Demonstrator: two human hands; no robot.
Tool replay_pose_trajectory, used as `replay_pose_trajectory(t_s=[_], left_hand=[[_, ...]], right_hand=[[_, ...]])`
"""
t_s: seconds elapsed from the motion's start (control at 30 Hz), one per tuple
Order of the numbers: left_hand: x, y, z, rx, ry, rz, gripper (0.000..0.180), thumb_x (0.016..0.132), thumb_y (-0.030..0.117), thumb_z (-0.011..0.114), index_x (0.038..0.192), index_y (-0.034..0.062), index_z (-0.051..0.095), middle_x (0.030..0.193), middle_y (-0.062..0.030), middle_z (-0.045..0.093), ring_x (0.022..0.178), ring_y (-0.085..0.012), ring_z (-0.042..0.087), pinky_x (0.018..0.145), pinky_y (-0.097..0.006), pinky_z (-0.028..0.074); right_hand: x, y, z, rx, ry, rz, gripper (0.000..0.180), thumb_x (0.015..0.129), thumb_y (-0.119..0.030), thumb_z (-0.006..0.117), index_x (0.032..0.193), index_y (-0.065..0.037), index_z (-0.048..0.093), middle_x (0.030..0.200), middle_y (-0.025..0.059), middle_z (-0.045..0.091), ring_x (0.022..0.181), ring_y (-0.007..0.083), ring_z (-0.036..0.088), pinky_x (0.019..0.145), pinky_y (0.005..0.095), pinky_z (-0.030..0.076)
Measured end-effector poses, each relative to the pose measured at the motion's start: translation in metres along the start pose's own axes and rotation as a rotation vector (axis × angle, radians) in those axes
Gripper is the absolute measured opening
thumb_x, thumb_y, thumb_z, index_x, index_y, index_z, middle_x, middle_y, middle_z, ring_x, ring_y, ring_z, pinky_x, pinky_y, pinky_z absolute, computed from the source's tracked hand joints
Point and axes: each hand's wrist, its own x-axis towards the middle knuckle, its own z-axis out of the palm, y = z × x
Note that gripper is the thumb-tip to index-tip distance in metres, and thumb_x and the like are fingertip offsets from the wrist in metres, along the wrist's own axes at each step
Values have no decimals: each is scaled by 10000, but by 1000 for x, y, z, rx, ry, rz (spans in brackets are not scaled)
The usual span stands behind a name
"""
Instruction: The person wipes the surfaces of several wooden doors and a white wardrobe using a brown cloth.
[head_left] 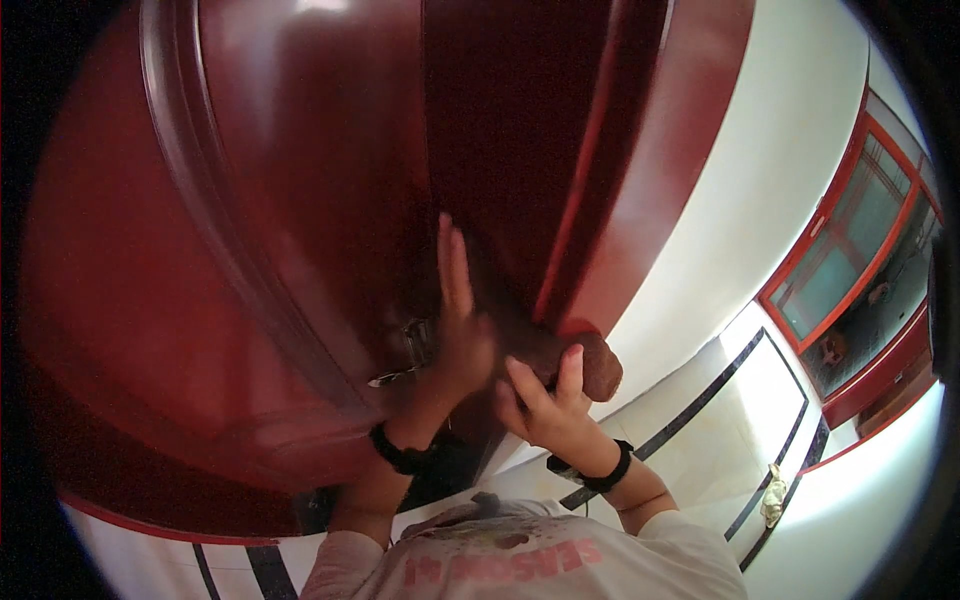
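Observation:
My left hand [460,345] is raised in front of a dark red panelled door [320,200], fingers stretched out and pointing away from me. Motion blurs part of it, and it holds nothing that I can see. Just beside it, on the door, is a shiny metal handle or lock fitting [416,340]. My right hand [555,410] is bent around a brown, rounded, soft-looking bundle [602,368], perhaps cloth. Its fingers lie across the near side of the bundle, close to the door's right edge. The bundle's left part runs into dark shadow.
A red frame [690,150] borders the door, and a white wall [780,130] curves away to its right. Farther right stands a red-framed glass door [850,240]. The pale tiled floor [690,430] has black strips. A small light-coloured object [773,495] lies at lower right.

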Motion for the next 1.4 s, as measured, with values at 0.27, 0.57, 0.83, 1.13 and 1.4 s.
replay_pose_trajectory(t_s=[0.27,0.57,0.83,1.13,1.4], left_hand=[[147,40,-9,33,-24,716,787,823,550,293,1327,-20,90,1387,-216,29,1288,-333,56,1028,-429,60],[88,12,-2,-5,69,266,834,811,603,252,1332,-14,46,1398,-185,13,1294,-299,18,1034,-416,27],[96,36,-19,-228,4,25,829,818,585,282,1336,2,1,1395,-174,71,1280,-290,120,1034,-380,103],[56,6,-1,21,62,151,880,795,619,298,1337,14,-40,1400,-157,2,1281,-288,105,1030,-370,126],[128,32,-1,-243,-71,196,843,815,571,296,1332,-1,-46,1401,-169,-5,1290,-288,62,1037,-367,94]], right_hand=[[99,55,-34,258,238,208,704,641,-343,658,1246,-102,392,1319,317,159,1130,453,352,867,457,371],[72,23,-21,99,137,235,487,679,-310,627,1129,-150,527,1280,240,332,1098,357,438,875,422,383],[134,53,-45,221,227,95,576,555,-269,663,1068,-44,528,1239,317,325,968,436,494,771,450,442],[94,35,-36,35,172,108,564,574,-254,679,1035,28,521,1187,302,402,899,346,562,687,339,490],[150,67,-29,99,288,97,549,591,-225,675,1039,42,507,1203,301,385,990,430,495,714,380,485]])
